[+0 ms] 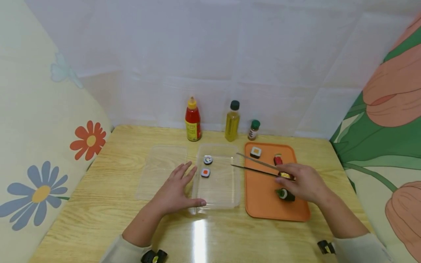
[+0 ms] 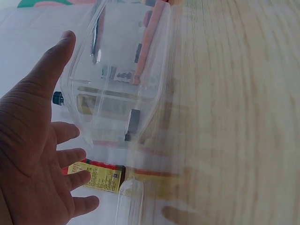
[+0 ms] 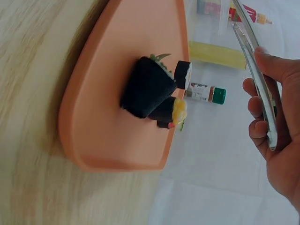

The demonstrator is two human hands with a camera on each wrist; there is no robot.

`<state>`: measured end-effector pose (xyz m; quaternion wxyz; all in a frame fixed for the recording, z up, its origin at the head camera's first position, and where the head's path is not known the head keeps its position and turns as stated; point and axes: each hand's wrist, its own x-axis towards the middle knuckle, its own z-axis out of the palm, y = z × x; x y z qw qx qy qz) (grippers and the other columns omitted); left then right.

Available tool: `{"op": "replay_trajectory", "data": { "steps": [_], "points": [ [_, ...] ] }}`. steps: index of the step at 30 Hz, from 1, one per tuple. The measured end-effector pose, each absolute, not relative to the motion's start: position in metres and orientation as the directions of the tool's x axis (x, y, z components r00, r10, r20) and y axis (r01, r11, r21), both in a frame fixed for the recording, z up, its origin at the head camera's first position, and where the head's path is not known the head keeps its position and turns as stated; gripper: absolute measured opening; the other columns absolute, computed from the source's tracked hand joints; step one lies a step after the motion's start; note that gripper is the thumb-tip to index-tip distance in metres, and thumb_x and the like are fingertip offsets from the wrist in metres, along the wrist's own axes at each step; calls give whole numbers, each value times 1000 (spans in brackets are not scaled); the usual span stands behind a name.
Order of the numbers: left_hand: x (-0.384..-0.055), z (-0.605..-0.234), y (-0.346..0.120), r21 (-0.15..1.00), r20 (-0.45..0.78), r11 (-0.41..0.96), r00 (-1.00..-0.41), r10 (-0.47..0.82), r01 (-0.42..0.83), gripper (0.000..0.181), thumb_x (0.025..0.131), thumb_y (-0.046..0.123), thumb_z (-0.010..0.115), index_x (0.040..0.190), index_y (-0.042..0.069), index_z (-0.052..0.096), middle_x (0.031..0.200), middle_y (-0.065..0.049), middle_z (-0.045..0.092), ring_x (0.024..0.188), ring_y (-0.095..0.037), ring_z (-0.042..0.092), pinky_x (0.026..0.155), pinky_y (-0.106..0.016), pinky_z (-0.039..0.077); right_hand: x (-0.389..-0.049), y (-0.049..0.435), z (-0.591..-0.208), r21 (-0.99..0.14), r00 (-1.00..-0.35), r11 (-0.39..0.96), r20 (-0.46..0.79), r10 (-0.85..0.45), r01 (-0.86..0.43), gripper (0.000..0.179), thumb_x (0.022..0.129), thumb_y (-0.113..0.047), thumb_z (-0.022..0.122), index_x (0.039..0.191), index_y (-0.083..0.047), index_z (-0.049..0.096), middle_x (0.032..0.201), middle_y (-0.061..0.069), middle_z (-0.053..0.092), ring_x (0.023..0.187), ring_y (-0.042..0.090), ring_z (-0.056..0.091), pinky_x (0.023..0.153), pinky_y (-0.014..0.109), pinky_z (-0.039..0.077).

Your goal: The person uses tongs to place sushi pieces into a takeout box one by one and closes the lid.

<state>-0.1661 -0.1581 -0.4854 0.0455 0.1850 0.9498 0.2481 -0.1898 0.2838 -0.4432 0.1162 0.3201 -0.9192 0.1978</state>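
My right hand (image 1: 304,181) holds metal tongs (image 1: 256,159) above the orange tray (image 1: 260,204). Their arms stand apart with nothing between the tips, which reach over the right rim of a clear plastic container (image 1: 217,201). Inside that container are two small sushi rolls, one with a white centre (image 1: 208,159) and one with an orange centre (image 1: 205,172). With fingers spread, my left hand (image 1: 175,193) is at the container's left side, thumb over its near corner. On the tray are a yellow-centred roll (image 1: 255,152), a red-topped piece (image 1: 278,159), a yellow-topped piece (image 3: 179,111) and a dark cone-shaped roll (image 3: 146,89).
A clear lid (image 1: 158,168) lies left of the container. Along the back stand a red sauce bottle (image 1: 193,120), an oil bottle (image 1: 232,126) and a small green-capped jar (image 1: 253,130), with a white cloth (image 1: 210,54) behind them.
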Motion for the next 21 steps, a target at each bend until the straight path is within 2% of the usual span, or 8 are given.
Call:
{"op": "replay_trajectory", "data": {
  "steps": [7, 14, 21],
  "points": [
    [-166, -485, -158, 489, 2, 810, -929, 370, 323, 127, 69, 90, 67, 163, 13, 34, 172, -12, 19, 156, -44, 15, 116, -67, 31, -190, 292, -448, -300, -806, 753, 315, -501, -585, 39, 89, -21, 84, 125, -8, 76, 109, 6, 75, 73, 7, 57, 60, 30, 49],
    [-165, -484, -159, 494, 5, 806, -928, 372, 325, 125, 70, 88, 70, 163, 12, 35, 172, -12, 20, 156, -43, 16, 117, -65, 31, -193, 299, -454, -277, -797, 758, 352, -492, -590, 40, 86, -16, 86, 122, -3, 76, 110, 12, 76, 84, 25, 71, 65, 38, 57],
    [-165, -483, -158, 498, 0, 804, -928, 373, 324, 125, 70, 88, 69, 163, 12, 35, 171, -12, 20, 156, -42, 15, 117, -65, 31, -195, 307, -459, -279, -811, 774, 351, -468, -568, 41, 87, -18, 85, 124, -4, 75, 108, 12, 76, 81, 25, 71, 61, 36, 55]
  ]
}}
